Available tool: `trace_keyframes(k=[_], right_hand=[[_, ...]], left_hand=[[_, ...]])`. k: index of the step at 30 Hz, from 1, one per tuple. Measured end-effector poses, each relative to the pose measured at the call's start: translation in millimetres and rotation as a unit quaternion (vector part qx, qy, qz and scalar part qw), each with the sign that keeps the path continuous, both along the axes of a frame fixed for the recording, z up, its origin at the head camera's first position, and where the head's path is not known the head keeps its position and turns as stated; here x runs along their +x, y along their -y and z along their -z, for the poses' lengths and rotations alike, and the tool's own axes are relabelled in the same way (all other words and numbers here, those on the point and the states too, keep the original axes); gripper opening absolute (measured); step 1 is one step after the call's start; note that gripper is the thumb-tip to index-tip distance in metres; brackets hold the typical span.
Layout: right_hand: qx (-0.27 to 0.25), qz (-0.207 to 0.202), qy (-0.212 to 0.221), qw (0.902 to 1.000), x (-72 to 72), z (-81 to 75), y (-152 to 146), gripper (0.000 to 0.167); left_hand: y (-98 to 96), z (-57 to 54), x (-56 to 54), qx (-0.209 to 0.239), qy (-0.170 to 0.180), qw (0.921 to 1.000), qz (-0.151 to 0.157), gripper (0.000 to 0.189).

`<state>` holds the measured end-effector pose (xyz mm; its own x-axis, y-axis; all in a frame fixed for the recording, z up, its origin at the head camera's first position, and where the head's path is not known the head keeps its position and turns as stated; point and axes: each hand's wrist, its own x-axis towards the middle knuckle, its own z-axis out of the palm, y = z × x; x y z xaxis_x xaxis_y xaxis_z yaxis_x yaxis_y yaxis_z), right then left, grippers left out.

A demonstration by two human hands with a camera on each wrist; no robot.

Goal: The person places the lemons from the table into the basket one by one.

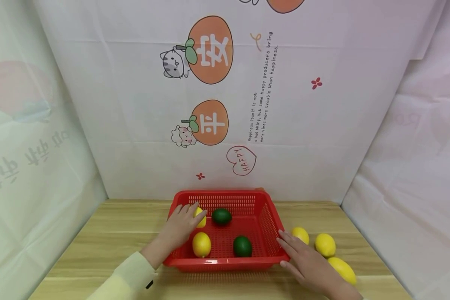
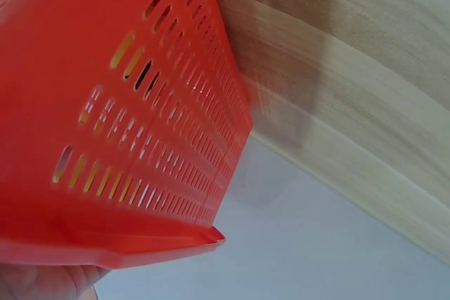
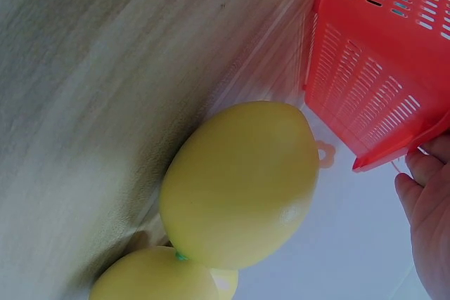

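A red plastic basket (image 1: 225, 261) stands on the table in the head view. My left hand (image 1: 181, 223) reaches over its left rim and grips a yellow lemon (image 1: 201, 223) inside, with the thumb across the near side of the fruit. Another lemon (image 1: 201, 244) lies in the basket's near left part. Two dark green oval fruits (image 1: 221, 216) are in there too, one at the back and one at the near right. With its fingers extended, my right hand (image 1: 303, 260) touches the basket's right rim; the right wrist view shows these fingertips (image 3: 424, 168) at the rim.
Right of the basket, three lemons lie on the wooden table (image 1: 131, 216): one partly behind my right hand, a round one (image 1: 325, 245), and a nearer one (image 1: 343, 271). White printed sheets (image 1: 285, 166) hang behind the table and along both sides.
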<state>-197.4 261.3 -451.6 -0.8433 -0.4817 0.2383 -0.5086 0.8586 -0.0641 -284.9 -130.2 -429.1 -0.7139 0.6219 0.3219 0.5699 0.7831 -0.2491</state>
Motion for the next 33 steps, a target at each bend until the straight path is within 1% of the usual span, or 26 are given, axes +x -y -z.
trace_keyframes(k=[8,13,19,22,27,33], right_hand=[[-0.003,0.000,0.005,1.0000,-0.3,1.0,0.5,0.063],[-0.002,0.001,0.006,1.0000,0.2,1.6,0.7,0.063],[0.000,0.005,0.003,1.0000,1.2,0.9,0.3,0.065],[-0.003,0.003,0.003,1.0000,1.3,0.2,0.5,0.064],[-0.004,0.003,0.005,1.0000,1.6,-0.7,0.7,0.062],[-0.002,-0.001,-0.006,1.0000,1.4,1.1,0.3,0.061]], left_hand=[[0.0,8.4,-4.3,-0.015,0.014,0.9997,-0.015,0.061],[0.9,11.2,-4.3,-0.014,0.020,0.9996,-0.016,0.056],[3.0,13.1,-2.9,-0.023,0.019,0.9994,-0.018,0.049],[3.8,13.6,-3.2,-0.025,0.020,0.9993,-0.020,0.052],[3.8,10.9,-2.0,-0.019,0.014,0.9996,-0.019,0.055],[4.1,8.7,-0.5,-0.019,0.018,0.9995,-0.019,0.057]])
